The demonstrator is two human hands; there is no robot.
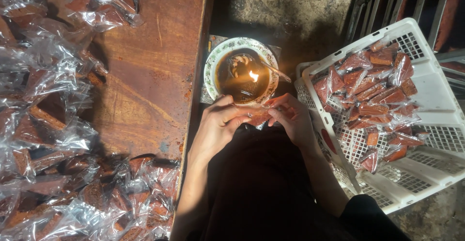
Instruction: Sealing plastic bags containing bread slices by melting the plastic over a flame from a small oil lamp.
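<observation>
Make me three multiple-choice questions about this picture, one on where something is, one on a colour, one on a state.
1. Where is the white crate of wrapped pieces?
A. On the wooden table
B. On the floor at the person's right
C. On the person's lap

2. What colour are the wrapped pieces in the crate?
A. Reddish brown
B. Green
C. White

3. What is the state of the bowl?
A. Upside down
B. Empty
C. Holding dark liquid with a small flame burning

Answers: 1 B, the crate sits beside the right hand, off the table. 2 A, they show reddish brown through clear wrap. 3 C, the flame glows over the dark liquid, near the piece held in both hands, the left hand included.
</observation>
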